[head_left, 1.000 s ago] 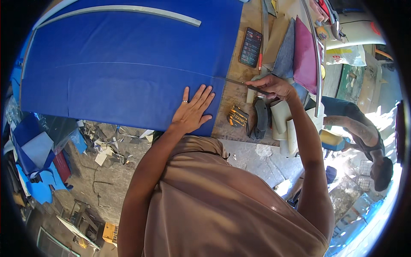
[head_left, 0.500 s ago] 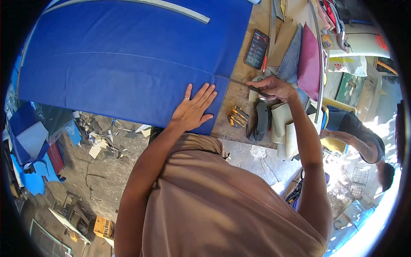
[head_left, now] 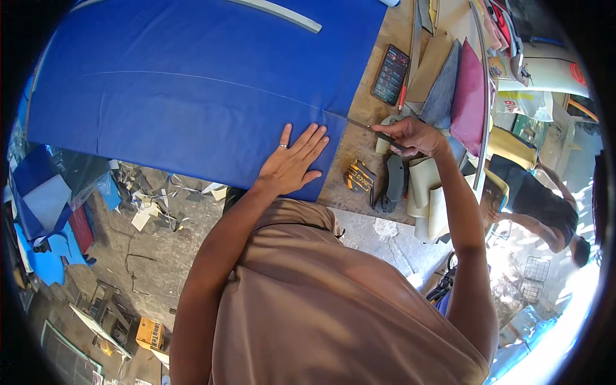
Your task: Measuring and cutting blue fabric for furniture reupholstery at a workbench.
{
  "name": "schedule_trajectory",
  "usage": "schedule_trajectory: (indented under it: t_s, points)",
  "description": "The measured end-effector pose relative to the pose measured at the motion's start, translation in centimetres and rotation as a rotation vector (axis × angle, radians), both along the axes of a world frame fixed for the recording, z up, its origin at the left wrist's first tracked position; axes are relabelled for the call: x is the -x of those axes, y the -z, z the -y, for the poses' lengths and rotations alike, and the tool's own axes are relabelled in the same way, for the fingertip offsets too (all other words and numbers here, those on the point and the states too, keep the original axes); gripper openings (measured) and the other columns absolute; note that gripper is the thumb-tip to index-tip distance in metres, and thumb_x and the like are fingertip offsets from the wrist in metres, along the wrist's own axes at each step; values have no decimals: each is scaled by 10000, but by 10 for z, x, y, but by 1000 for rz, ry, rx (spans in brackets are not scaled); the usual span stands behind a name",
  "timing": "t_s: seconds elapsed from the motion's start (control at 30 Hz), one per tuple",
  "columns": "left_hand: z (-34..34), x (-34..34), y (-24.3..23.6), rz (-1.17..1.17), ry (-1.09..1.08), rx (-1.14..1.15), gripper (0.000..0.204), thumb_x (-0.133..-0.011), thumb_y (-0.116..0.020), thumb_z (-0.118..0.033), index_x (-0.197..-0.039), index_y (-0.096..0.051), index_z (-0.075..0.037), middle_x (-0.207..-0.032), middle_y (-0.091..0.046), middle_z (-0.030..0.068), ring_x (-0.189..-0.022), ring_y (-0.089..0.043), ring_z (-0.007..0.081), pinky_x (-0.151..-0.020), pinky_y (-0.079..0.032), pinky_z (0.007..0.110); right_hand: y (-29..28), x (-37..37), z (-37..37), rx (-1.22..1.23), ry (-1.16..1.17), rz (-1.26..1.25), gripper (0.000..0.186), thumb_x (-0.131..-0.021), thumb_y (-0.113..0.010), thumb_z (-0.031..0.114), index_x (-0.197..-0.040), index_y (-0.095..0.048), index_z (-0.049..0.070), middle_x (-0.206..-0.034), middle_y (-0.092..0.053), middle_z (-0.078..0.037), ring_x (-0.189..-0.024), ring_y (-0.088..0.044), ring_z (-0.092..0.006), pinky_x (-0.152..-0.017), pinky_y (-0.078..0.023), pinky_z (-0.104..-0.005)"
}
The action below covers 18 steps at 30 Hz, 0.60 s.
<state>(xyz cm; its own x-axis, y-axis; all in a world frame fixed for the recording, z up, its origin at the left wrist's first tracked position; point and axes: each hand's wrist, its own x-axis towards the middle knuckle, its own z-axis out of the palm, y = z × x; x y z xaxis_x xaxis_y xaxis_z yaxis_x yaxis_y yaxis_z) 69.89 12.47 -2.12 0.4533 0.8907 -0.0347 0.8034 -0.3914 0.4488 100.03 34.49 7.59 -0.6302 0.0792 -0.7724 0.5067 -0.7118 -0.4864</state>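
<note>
A wide blue sheet (head_left: pixel 192 115), which looks like vinyl or cloth, covers most of the table. A thin pale line (head_left: pixel 212 79) curves across it toward its right edge. My left hand (head_left: pixel 292 159) presses flat on the sheet near its lower right corner, fingers stretched out. Beyond that edge, my right hand (head_left: pixel 418 136) is closed round the dark handles of a pair of scissors (head_left: pixel 360 124). The blades reach left onto the sheet, at the right end of the line. Whether they are parted is too small to tell.
On the wooden tabletop (head_left: pixel 340 168) lie a phone (head_left: pixel 391 74), a black-and-yellow tape measure (head_left: pixel 360 176), a curved black object (head_left: pixel 393 183) and beige rolls (head_left: pixel 423 186). Maroon fabric (head_left: pixel 470 96) lies farther right. Another person (head_left: pixel 536 199) bends at the right. Scraps (head_left: pixel 151 208) litter the floor.
My hands and the scissors stay almost in place on the sheet, and the view has shifted slightly. The other person at the right has shifted posture, with both arms now showing.
</note>
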Motion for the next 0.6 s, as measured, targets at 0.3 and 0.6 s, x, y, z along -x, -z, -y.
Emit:
schedule_trajectory:
  t_s: [0.3, 0.6]
  points:
    - [1, 0, 3, 24, -4, -36, 816, -989, -503, -518, -1620, -277, -52, -1733, -181, 129, -1611, -123, 274, -1245, -48, 647, 19, 23, 5, -104, -44, -94, 649, -871, -586, -99, -1507, -517, 6, -720, -589, 8, -497, -275, -17, -433, -144, -197]
    - [1, 1, 2, 16, 17, -13, 831, -980, -515, -529, -1618, -285, -48, -1730, -192, 132, -1611, -125, 274, -1250, -48, 634, 34, 49, 0, -161, -116, -125, 678, -851, -562, -127, -1513, -509, 8, -752, -597, -4, -513, -290, -25, -450, -155, -194]
